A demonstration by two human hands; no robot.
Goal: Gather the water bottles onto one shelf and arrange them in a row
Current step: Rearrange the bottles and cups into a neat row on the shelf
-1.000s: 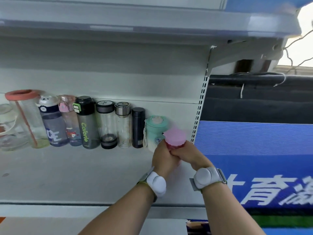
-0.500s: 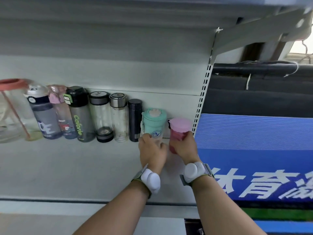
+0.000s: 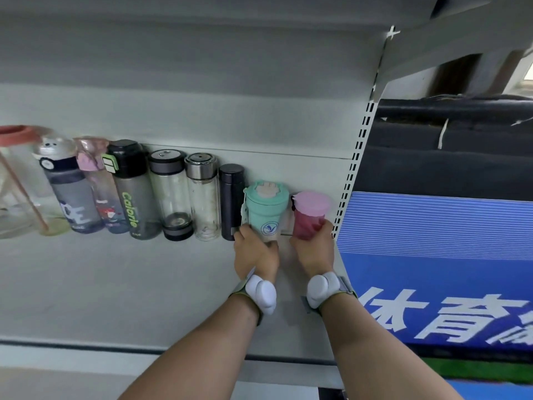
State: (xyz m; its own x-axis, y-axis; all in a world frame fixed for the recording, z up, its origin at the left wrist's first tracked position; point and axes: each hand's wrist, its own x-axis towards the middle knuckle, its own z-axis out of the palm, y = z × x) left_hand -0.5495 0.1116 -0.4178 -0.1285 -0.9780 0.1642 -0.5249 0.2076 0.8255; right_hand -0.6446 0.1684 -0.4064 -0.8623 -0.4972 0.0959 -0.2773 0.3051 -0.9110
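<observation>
left hand grips teal cup | right hand grips pink bottle

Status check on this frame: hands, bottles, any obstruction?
Left hand gripping mint cup. Right hand gripping pink bottle at row's right end, against back wall. Nothing in the way.

You are facing shop-style display shelving: a white metal shelf with a slotted upright at 1 o'clock. A blue printed banner at 3 o'clock suggests a store or storeroom
</observation>
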